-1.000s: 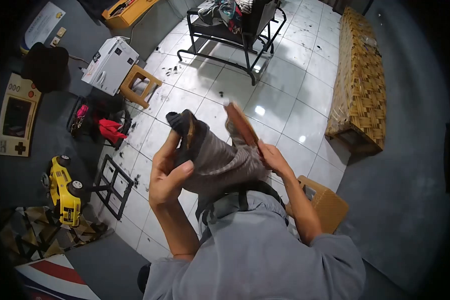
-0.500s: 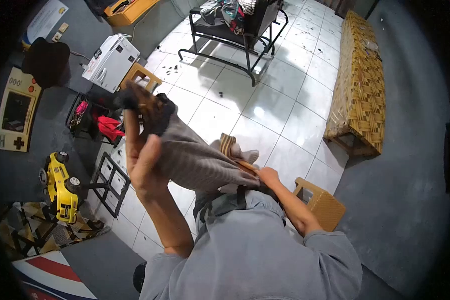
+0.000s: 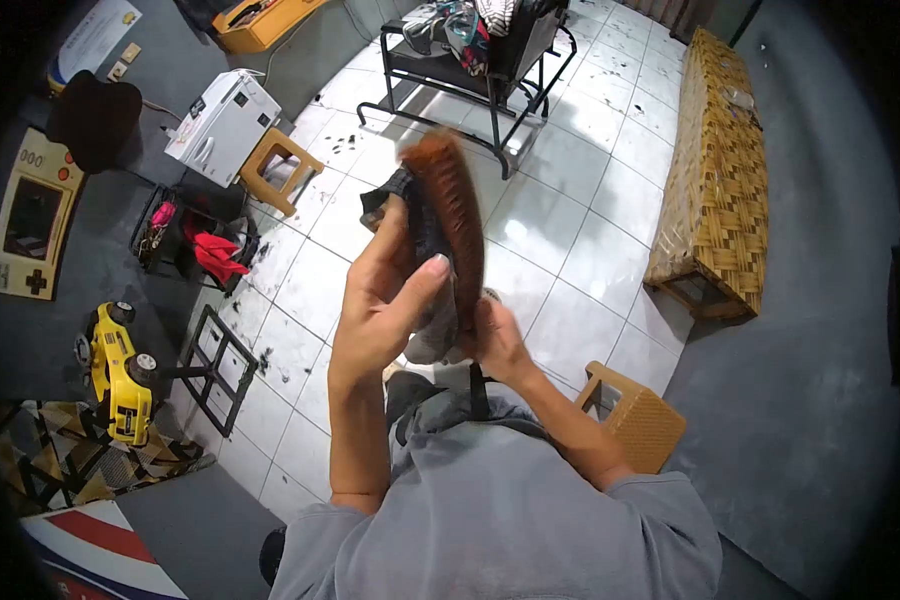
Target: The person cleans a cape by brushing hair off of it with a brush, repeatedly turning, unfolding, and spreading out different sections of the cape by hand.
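Note:
A shoe (image 3: 460, 225) with a ribbed reddish-brown sole and dark grey upper stands nearly upright in front of my chest, its sole turned to the right. My left hand (image 3: 380, 305) grips it from the left, the fingers behind it and the thumb raised along the near side. At the sole's lower end, my right hand (image 3: 500, 340) closes on the edge, slightly blurred. Grey material shows at the bottom between both hands. The far side of the shoe is hidden.
A woven stool (image 3: 645, 420) is beside my right arm, and a long woven bench (image 3: 715, 180) lines the right wall. A black metal-framed chair (image 3: 490, 80) holding clothes stands ahead. Left are a yellow toy car (image 3: 125, 385), black frame (image 3: 220, 370) and small stool (image 3: 275, 170).
My left hand has moved right, and my right hand has moved left and up, bringing both close together. The blurred grey-brown item stretched between them has turned, and its brown ribbed side now shows.

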{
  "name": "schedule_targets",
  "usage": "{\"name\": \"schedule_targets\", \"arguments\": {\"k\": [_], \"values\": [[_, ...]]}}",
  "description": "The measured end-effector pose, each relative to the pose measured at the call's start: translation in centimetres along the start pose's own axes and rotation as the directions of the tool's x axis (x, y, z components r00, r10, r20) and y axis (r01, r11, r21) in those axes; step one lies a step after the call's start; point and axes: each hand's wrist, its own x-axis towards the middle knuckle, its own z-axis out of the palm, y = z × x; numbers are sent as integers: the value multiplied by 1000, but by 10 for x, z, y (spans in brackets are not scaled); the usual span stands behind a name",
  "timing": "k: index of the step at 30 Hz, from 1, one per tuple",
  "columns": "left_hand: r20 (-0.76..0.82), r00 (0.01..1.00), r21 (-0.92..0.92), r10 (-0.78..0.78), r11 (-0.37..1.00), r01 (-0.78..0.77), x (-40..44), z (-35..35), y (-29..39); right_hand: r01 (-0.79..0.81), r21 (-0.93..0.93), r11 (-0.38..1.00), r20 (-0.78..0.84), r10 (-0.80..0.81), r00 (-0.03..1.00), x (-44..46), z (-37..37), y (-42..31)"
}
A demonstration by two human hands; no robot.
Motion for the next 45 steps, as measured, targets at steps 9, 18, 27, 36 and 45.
{"name": "schedule_targets", "arguments": {"k": [9,18,27,36,45], "values": [[-290,939,-100,187,970,-224,-2,-9,36,-404,-880,250,-172,625,761,-84,-166,278],[-227,920,356,319,907,-226,-2,-2,-2,-287,294,912,-198,352,915,-13,-50,11],[-334,819,427,468,849,-311,-2,0,10,-181,-842,509,-7,325,946,-32,-62,169],[-469,796,459,384,875,-152,-9,-23,-3,-393,-560,729,-360,213,908,-16,-114,176],[-479,787,496,390,860,-124,4,-28,-15,-9,-362,932,0,10,1000,-9,29,20]]}}
